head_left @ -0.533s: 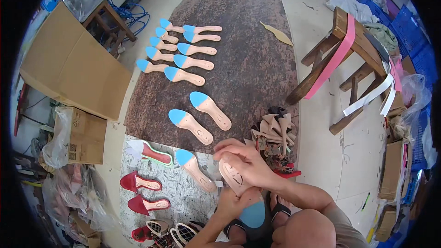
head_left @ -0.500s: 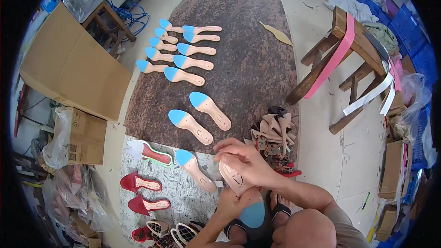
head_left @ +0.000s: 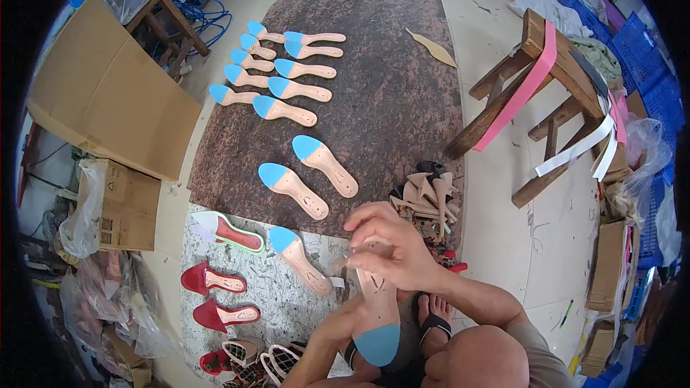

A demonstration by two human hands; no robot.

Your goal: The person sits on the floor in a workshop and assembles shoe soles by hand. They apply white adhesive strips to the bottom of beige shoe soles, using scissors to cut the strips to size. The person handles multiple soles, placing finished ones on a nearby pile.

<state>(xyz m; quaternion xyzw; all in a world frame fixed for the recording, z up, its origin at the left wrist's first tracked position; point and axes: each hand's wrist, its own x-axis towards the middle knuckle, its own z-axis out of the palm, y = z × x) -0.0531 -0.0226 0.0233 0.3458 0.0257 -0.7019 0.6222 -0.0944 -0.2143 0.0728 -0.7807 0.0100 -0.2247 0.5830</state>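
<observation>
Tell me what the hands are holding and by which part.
A tan shoe insole with a blue tip. The left hand supports it from below near the blue end; the right hand grips the opposite, narrow end.

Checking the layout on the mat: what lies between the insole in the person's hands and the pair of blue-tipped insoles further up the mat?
In the head view, one more blue-tipped insole lies between the held insole and that pair.
</observation>
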